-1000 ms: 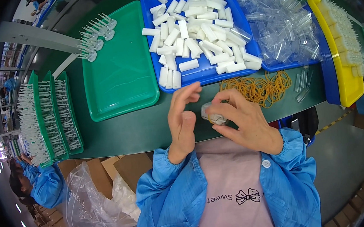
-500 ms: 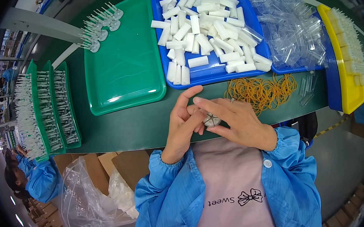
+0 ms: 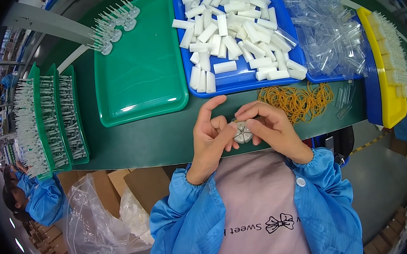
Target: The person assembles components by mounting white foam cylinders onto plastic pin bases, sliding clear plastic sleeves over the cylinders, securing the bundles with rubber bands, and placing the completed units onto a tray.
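Observation:
Between my two hands, just above the table's near edge, is a small round pale-grey disc (image 3: 242, 132) whose face is split into petal-like segments. My left hand (image 3: 214, 132) pinches its left side with thumb and fingers, the index finger raised away from it. From the other side my right hand (image 3: 271, 129) grips it, thumb on the face and fingers curled behind. The disc's underside is hidden by my fingers. Beyond my hands lies a blue tray (image 3: 232, 81) heaped with white cylinders (image 3: 225, 67). A loose pile of orange rubber bands (image 3: 295, 102) lies close to my right hand.
A green tray (image 3: 139, 74) at left carries white pronged pieces on round bases (image 3: 116, 22) in its far corner. More green trays (image 3: 60, 118) of such pieces stand far left. Clear plastic tubes (image 3: 329, 31) fill another blue tray; stacked yellow trays (image 3: 387, 109) stand far right.
The disc has turned so more of its segmented face shows, and it has shifted slightly right. My right fingers have drawn back from over it and regripped its right side.

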Available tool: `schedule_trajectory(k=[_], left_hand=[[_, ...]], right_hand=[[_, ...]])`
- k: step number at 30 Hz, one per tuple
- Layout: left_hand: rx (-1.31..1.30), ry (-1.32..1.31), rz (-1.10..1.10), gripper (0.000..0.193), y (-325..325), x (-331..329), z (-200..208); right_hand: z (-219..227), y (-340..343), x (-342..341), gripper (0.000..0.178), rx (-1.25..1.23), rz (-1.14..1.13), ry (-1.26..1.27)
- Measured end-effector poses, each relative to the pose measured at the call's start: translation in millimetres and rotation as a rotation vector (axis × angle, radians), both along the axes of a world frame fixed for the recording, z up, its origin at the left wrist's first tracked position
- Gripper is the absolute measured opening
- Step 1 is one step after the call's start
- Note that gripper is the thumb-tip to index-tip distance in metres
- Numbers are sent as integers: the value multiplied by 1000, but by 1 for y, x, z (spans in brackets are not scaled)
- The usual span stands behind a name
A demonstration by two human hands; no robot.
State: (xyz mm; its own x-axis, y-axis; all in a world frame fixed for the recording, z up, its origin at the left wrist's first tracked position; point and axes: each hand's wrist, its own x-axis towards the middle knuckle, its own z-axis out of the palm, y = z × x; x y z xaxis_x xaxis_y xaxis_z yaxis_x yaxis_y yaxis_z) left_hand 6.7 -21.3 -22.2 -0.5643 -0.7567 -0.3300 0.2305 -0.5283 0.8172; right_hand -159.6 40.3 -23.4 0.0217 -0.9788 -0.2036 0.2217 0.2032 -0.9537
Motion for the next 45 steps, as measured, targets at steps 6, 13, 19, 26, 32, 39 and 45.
schedule_trajectory(k=[6, 13, 19, 26, 32, 39, 45], left_hand=[[-17, 0, 14, 51, 1, 2, -5], [-172, 6, 50, 53, 28, 10, -18], [-127, 42, 70, 58, 30, 11, -22], [-21, 100, 98, 62, 28, 7, -19], [-50, 84, 76, 64, 26, 7, -19], [94, 245, 134, 56, 25, 19, -14], [33, -49, 27, 54, 19, 2, 5]], right_hand=[[0, -5, -6, 14, 22, 36, -25], [-2, -6, -5, 14, -34, 40, -23], [-8, 2, -5, 17, -76, 27, -113], [-10, 5, -5, 25, -50, 86, -140], [-11, 8, -3, 27, -125, 14, -136], [18, 13, -13, 61, -200, 47, 339], [-2, 6, 5, 63, -327, 70, 674]])
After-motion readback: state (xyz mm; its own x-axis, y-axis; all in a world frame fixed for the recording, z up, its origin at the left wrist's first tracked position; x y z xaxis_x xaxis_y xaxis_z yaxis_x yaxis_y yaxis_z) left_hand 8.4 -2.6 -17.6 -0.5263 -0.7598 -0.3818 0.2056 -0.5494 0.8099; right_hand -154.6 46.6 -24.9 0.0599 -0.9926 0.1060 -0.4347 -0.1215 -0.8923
